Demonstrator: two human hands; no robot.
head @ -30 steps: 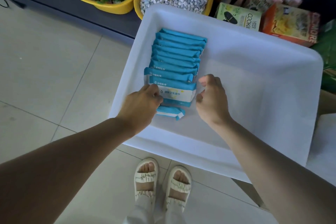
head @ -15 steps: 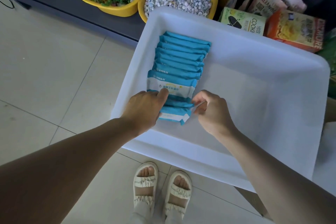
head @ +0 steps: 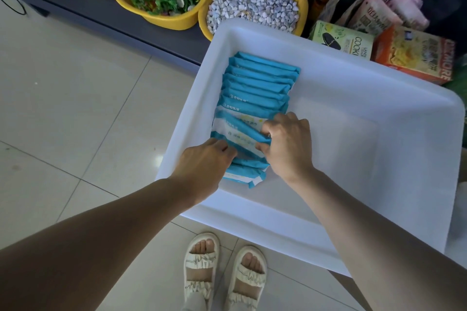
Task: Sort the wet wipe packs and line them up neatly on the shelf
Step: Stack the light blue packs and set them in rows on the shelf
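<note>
**Wet Wipe Packs: Row Alignment in White Bin**

Since the earlier frames, the right hand [head: 288,145] has crossed from beside the row onto the front packs, and the front pack [head: 240,132] now lies tilted across the row instead of square to it. Left hand position is nearly unchanged.

Left to right:

1. Left hand [head: 204,166]: reaches over the near-left rim of the white bin [head: 353,108]. Its fingertips press against the left end of the front packs. Fingers are hidden behind the knuckles, so the grip cannot be told.
2. Row of packs [head: 260,83]: stands on edge along the left wall of the bin, overlapping front to back. About eight blue top edges can be counted behind the hands; the exact number is hard to make out. One more pack [head: 245,177] lies flat at the near end, partly covered by the left hand.
3. Right hand: fingers curled, grip pinching the right end of the tilted front pack.

Behind the bin, four yellow tubs stand on the shelf; the leftmost two are cut off by the frame. One holds pebbles [head: 252,5].
</note>
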